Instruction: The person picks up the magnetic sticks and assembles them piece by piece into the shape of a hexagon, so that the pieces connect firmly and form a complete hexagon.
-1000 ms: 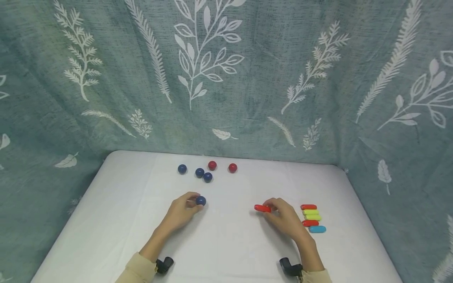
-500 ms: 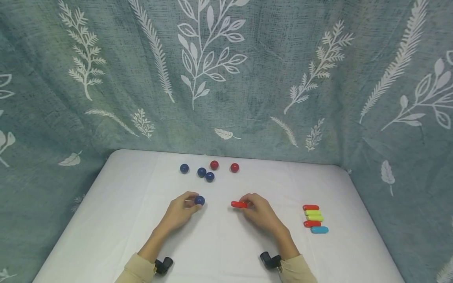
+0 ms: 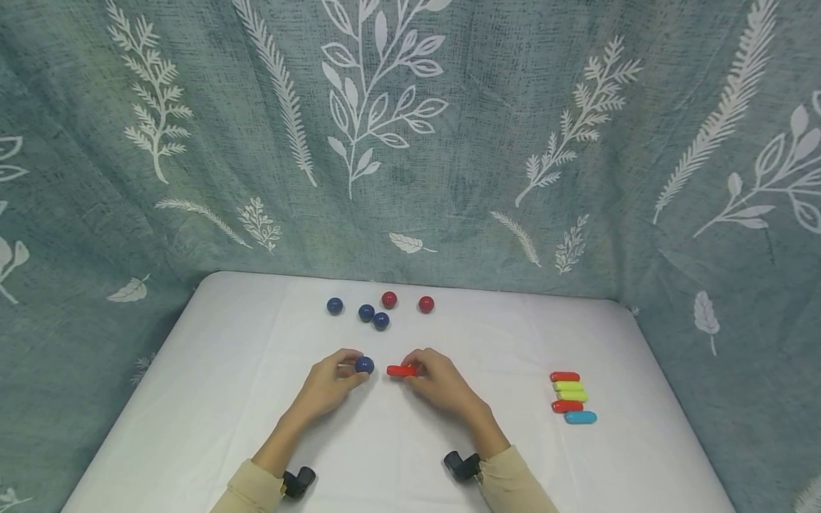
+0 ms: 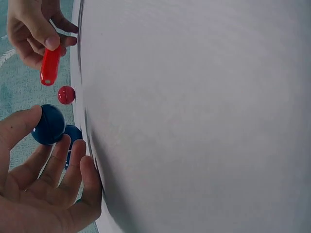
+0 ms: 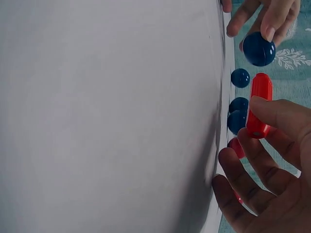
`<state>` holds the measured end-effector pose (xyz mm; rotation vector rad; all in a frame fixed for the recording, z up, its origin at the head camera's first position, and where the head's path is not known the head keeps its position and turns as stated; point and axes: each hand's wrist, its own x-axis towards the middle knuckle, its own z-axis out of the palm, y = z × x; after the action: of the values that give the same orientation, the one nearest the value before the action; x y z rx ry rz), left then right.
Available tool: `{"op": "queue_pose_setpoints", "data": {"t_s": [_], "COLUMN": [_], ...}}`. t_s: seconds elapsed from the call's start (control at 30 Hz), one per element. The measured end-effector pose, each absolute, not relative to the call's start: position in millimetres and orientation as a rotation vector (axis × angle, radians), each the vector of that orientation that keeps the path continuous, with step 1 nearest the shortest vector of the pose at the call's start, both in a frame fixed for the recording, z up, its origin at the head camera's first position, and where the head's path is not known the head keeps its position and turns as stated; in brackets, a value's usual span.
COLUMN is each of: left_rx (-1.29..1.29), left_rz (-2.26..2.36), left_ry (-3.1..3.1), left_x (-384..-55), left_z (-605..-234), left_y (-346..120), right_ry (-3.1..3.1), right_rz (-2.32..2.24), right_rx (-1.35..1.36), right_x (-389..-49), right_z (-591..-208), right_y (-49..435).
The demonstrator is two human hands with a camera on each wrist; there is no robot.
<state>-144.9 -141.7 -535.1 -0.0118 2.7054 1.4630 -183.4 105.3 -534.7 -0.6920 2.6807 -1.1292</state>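
Note:
My left hand (image 3: 324, 385) pinches a glossy blue ball (image 3: 364, 365) between thumb and fingertips, raised over the white table. From the right side, my right hand (image 3: 442, 385) pinches a short red plastic stick (image 3: 398, 371) with rounded ends. The stick points left toward the ball, and a small gap separates them. In the left wrist view, a small pale dot marks the free end of the red stick (image 4: 49, 70). The right wrist view shows the thumb lying across the red stick (image 5: 262, 87), with the held blue ball (image 5: 259, 49) beyond its far end.
Toward the table's back edge lie three blue balls, one blue ball (image 3: 335, 306) standing apart, and two red balls, including a red ball (image 3: 426, 305). At the right, red, yellow-green and blue sticks (image 3: 580, 417) lie in a stack-like row. A patterned green cloth (image 3: 410, 142) hangs behind.
My right hand has carried the red stick leftward from near the stick row to just beside the blue ball. My left hand has stayed nearly still, gripping the ball.

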Motion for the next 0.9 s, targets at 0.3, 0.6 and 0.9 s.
{"op": "queue_pose_setpoints", "data": {"t_s": [0.3,0.6,0.9], "left_rx": [-0.003,0.032,0.003], "left_rz": [1.435,1.424,1.320], "left_ry": [2.704,2.727,2.823], "left_x": [-145,-144,-145], "left_z": [-534,-535,-537], "left_y": [-136,-135,-135], "right_ry": [2.674,2.697,2.743], "right_rz": [-1.116,-1.064,-1.009], "right_rx": [-0.734,-0.744,-0.724], "right_x": [-184,-186,-190], "right_z": [-534,-536,-541], "right_y": [95,89,78]}}
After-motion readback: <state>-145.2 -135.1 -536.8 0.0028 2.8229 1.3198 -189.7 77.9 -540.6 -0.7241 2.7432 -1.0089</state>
